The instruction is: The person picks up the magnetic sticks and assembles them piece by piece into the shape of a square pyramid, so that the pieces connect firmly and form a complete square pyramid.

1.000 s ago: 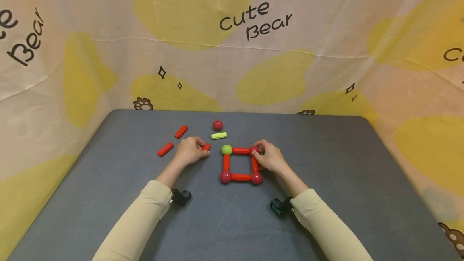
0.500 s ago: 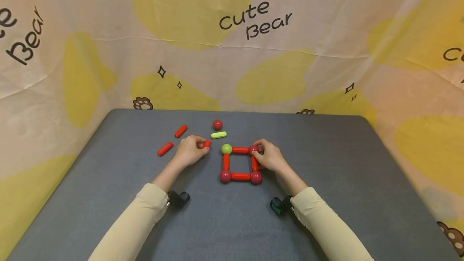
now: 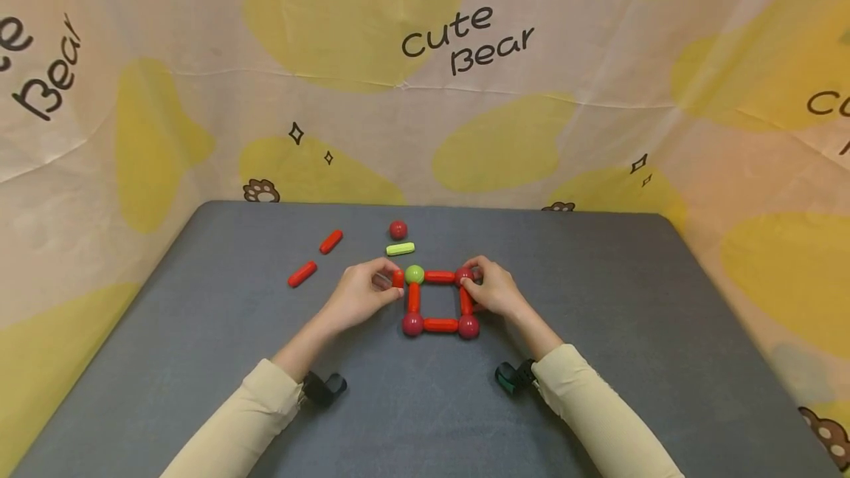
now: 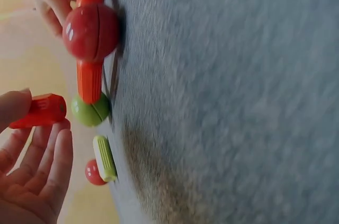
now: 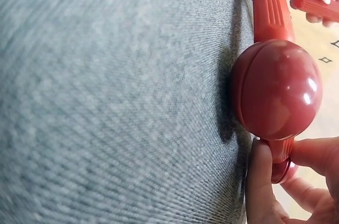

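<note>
A square of red magnetic rods with ball corners lies flat on the table; its far left corner is a green ball, the other corners are dark red balls. My left hand pinches a loose red rod between thumb and fingers, raised off the table just left of the green ball. In the left wrist view that rod stands apart from the green ball. At the far right corner, my right hand holds the square by its red ball and the adjoining rod.
Two loose red rods lie to the left on the grey table. Behind the square rest a yellow-green rod and a loose red ball. A printed cloth hangs round the table's back and sides.
My left hand has moved right with the red rod, turning it more upright beside the green ball. The right hand and the square have stayed put.
</note>
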`<move>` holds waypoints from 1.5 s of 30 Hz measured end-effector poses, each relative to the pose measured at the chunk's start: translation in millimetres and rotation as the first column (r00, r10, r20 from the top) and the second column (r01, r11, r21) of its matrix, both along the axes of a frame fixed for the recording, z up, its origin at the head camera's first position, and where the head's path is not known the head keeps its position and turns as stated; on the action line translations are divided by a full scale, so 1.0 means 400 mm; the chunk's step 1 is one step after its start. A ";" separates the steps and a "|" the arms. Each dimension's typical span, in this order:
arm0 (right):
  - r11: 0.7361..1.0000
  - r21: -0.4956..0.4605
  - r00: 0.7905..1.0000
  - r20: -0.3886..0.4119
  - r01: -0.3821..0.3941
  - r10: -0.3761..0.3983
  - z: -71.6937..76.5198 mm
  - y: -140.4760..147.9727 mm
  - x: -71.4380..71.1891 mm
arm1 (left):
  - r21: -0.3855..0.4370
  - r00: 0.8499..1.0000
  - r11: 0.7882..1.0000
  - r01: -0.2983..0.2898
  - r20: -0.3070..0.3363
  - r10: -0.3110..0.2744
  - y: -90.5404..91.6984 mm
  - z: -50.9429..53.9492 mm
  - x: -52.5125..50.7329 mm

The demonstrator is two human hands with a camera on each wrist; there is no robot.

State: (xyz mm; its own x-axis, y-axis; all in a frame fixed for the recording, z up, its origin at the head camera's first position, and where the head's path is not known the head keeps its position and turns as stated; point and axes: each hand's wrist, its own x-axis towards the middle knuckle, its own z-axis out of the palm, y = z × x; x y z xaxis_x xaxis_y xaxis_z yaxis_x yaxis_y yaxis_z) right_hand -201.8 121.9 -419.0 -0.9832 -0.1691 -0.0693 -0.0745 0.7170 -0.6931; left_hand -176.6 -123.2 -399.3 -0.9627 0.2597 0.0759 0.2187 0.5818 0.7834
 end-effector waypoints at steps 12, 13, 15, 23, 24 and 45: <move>1.000 0.008 1.000 -0.001 0.002 -0.002 -0.003 -0.001 0.001 | 0.042 0.993 0.992 0.120 -0.023 -0.119 0.033 -0.001 0.045; 1.000 0.006 1.000 0.000 0.002 -0.002 -0.003 -0.001 0.000 | 0.038 0.992 0.991 0.126 -0.018 -0.125 0.034 -0.001 0.047; 1.000 0.004 1.000 0.001 0.001 -0.001 -0.003 -0.001 0.000 | 0.029 0.991 0.990 0.134 -0.010 -0.134 0.037 -0.004 0.050; 1.000 0.005 1.000 0.001 0.003 -0.003 -0.003 -0.002 0.001 | 0.031 0.986 0.986 0.163 -0.019 -0.163 0.038 -0.008 0.054; 1.000 0.006 1.000 0.000 0.003 -0.003 -0.003 -0.002 0.001 | 0.033 0.985 0.985 0.170 -0.024 -0.169 0.037 -0.008 0.054; 0.999 -0.024 0.999 -0.019 -0.026 0.026 0.002 0.014 0.015 | -0.007 0.969 0.970 0.241 0.054 -0.240 0.003 -0.018 0.042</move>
State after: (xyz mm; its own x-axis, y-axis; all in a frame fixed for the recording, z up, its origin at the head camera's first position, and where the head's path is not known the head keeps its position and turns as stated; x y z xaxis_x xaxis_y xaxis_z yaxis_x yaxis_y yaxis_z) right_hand -195.8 127.7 -418.1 -0.9795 -0.1960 -0.0466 -0.1059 0.6978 -0.7084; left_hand -159.6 -122.1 -406.4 -0.8743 0.4849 0.0221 0.3126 0.5276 0.7899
